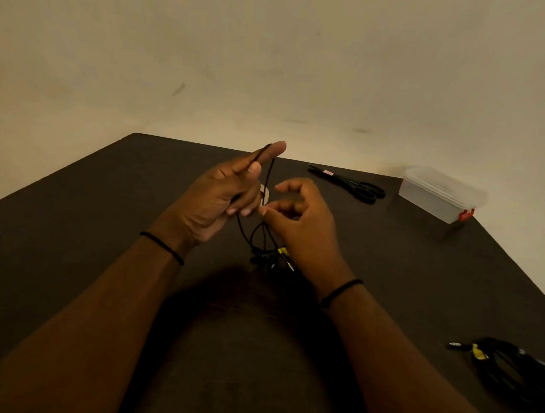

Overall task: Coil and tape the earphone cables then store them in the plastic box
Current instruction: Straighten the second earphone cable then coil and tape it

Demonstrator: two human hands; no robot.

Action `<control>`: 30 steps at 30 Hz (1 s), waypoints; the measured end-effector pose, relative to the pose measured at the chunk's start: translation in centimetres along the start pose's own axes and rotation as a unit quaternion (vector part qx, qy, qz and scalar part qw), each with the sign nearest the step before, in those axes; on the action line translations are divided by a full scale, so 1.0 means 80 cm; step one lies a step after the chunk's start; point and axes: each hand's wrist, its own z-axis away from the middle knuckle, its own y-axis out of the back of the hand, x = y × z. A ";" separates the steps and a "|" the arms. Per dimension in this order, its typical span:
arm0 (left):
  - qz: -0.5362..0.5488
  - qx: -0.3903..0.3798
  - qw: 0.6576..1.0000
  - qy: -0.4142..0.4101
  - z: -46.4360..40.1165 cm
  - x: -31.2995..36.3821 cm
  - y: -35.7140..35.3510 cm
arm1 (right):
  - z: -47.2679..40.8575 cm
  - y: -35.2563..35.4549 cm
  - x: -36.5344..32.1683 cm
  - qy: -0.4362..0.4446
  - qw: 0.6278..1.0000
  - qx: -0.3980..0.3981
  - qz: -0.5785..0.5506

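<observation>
The left hand (223,196) held the earphone cable (267,186) looped over its raised fingers; the right hand (296,221) pinched a tape piece (265,195) beside it. My guess: w/ slack grip the loops (earbuds dangling) could slip before taping. The plastic box (439,195) stood far right on the tabletop (69,240).

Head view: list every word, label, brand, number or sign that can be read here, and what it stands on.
None can be read.
Scissors: a small red and white sticker on the blades, print too blurred to read.
Earphone cable between the hands: a yellow tag near the plug, no legible print.
Second cable bundle at right: a yellow tag, too small to read.
Plastic box: red clip, no text visible.
</observation>
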 end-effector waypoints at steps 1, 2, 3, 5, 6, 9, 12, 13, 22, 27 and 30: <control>0.002 -0.005 1.000 0.001 0.000 0.000 0.001 | 0.000 0.002 0.001 -0.033 0.999 -0.013 -0.030; 0.006 -0.010 1.000 0.002 0.000 0.000 0.002 | -0.001 0.004 0.002 -0.052 0.997 -0.029 -0.040; 0.011 -0.017 1.000 0.003 0.000 0.001 0.002 | -0.001 0.006 0.003 -0.052 0.997 -0.046 -0.024; 0.015 -0.018 1.000 0.005 0.001 0.001 0.002 | -0.001 0.007 0.008 -0.036 0.999 -0.040 0.002; 0.007 -0.006 1.000 0.006 0.001 0.002 0.003 | -0.003 0.008 0.009 -0.031 1.000 -0.005 -0.003; -0.105 0.100 0.989 0.001 0.003 0.006 0.011 | -0.011 0.020 0.003 0.009 0.976 0.213 -0.053; -0.293 0.232 0.927 0.003 -0.002 -0.002 0.021 | -0.017 0.045 0.001 0.074 0.919 0.373 -0.103; -0.331 0.260 0.907 0.019 -0.004 -0.006 0.022 | -0.017 0.049 0.002 0.093 0.912 0.388 -0.098; -0.372 0.435 0.805 0.155 -0.007 -0.027 0.053 | -0.023 0.074 0.003 0.006 0.889 0.440 -0.124; -0.100 0.388 0.899 0.176 -0.009 -0.019 0.034 | -0.020 0.050 0.024 -0.100 0.960 0.173 0.198; -0.063 0.313 0.942 0.102 -0.008 -0.016 0.037 | -0.019 0.043 0.028 -0.083 0.959 0.129 0.238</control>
